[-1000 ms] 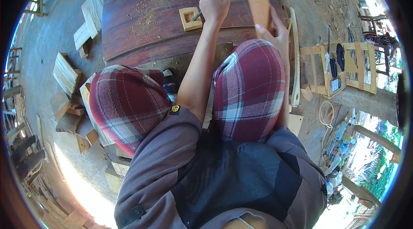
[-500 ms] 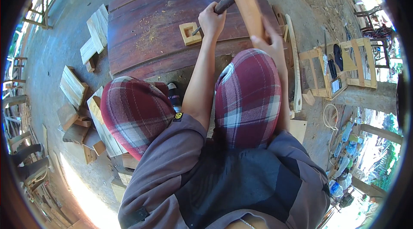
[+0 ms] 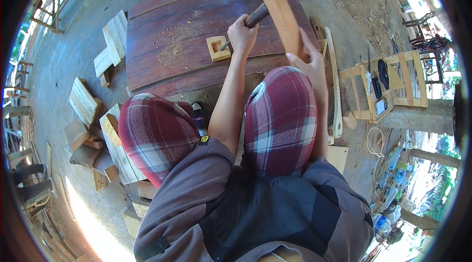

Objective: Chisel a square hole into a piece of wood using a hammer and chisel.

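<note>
My left hand (image 3: 241, 34) is wrapped round a chisel (image 3: 258, 16) with a thick dark handle. The chisel slants down to the left, its tip in the square recess of a small pale wood block (image 3: 218, 49). That block lies near the close edge of a dark red wooden board (image 3: 196, 16). My right hand (image 3: 309, 54) grips the near end of a long, slightly curved wooden bar (image 3: 278, 8). The bar lies right against the butt of the chisel handle, or just over it; I cannot tell whether they touch.
Wood chips (image 3: 172, 48) are scattered on the board. Pale planks (image 3: 113, 40) and stacked wood offcuts (image 3: 88, 151) lie on the left floor. At right are a long wooden strip (image 3: 334, 80), a slatted wooden frame (image 3: 403, 80) with tools and a phone on it, and plastic bottles (image 3: 393, 163).
The wooden bar has come down closer to the chisel handle, and its far end now shows. The whole view has shifted slightly. My left hand still holds the chisel in the block's recess.
</note>
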`<state>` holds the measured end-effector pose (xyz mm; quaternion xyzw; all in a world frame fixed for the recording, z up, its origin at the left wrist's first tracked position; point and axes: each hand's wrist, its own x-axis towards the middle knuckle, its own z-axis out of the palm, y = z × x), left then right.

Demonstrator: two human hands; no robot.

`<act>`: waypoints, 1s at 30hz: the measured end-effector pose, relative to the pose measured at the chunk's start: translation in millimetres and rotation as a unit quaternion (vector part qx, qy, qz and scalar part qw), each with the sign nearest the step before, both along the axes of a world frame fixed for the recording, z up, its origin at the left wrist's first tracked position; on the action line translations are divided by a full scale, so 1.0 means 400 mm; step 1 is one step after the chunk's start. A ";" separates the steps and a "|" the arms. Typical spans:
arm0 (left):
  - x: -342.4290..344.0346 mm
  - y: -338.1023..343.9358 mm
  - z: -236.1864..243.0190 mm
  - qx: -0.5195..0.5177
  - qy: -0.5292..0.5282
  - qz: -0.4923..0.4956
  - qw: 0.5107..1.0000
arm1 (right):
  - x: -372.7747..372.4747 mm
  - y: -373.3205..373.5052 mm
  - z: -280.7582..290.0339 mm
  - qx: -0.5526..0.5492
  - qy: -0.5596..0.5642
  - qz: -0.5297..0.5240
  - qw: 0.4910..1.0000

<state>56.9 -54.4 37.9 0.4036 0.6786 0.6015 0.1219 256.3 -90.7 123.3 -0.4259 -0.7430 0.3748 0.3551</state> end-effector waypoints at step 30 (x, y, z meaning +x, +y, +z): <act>-0.017 -0.009 -0.044 0.030 0.022 0.048 0.998 | -0.062 -0.027 -0.030 -0.090 0.017 -0.039 0.995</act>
